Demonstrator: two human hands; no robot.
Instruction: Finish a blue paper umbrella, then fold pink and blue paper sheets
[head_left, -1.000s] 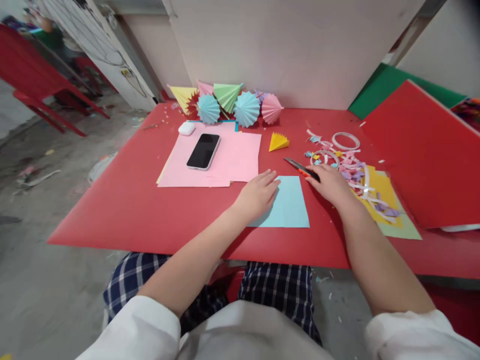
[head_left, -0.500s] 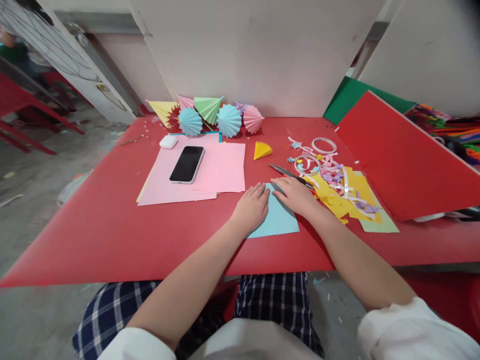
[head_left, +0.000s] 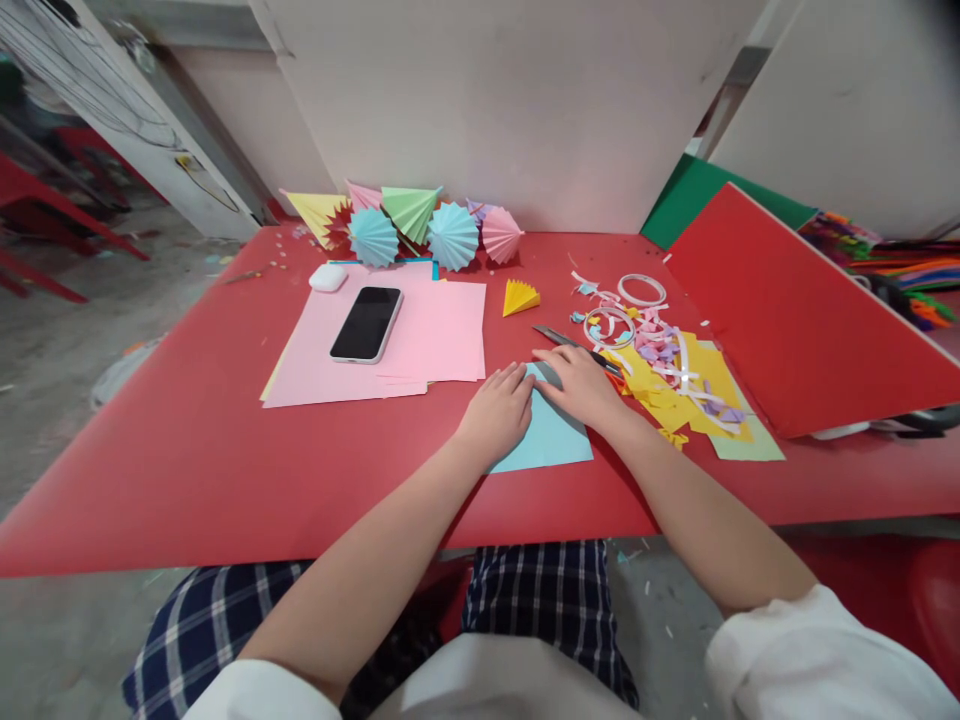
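Note:
A light blue sheet of paper lies on the red table in front of me. My left hand rests flat over its left side, fingers stretched forward to the far edge. Across the far right part lies my right hand, its fingers extended and pointing left near the left fingertips. Both hands press on the sheet and cover parts of it. Just beyond the right hand is a pair of scissors, its handles partly hidden. A small pleated yellow paper fan sits farther back.
Pink sheets with a phone and a white case lie left. Pleated paper shapes line the wall. Tape rolls, paper scraps and yellow paper lie right, beside a leaning red board.
The view has shifted slightly, so the table's things appear a little farther left. Both hands stay on the blue paper, and the right fingers have edged slightly along its far edge.

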